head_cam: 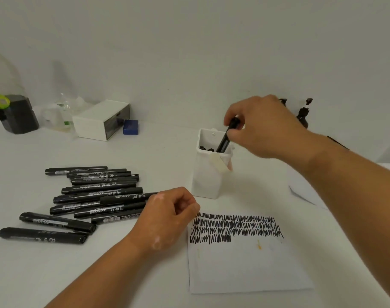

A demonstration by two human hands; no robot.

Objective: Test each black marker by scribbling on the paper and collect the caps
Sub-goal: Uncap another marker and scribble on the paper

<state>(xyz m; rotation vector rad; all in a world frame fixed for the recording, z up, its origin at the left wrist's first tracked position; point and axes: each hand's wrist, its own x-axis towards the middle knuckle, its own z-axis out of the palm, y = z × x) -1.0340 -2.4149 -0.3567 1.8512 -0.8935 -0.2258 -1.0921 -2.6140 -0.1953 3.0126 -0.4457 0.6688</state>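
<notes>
Several black markers (96,196) lie in a loose pile on the white table at the left. A sheet of paper (245,263) in front of me carries several rows of black scribble along its top. Behind it stands a white holder (208,176) with dark pieces inside. My right hand (262,127) grips a black marker (226,136) whose lower end dips into the holder. My left hand (169,216) rests on the table between the pile and the paper, its fingers curled; whether it holds anything is hidden.
At the back left stand a large clear bottle (7,90) with dark contents, a white drawer box (100,120) and a blue block (130,127). A dark pump bottle (302,114) stands behind my right hand. Another sheet (300,187) lies at the right.
</notes>
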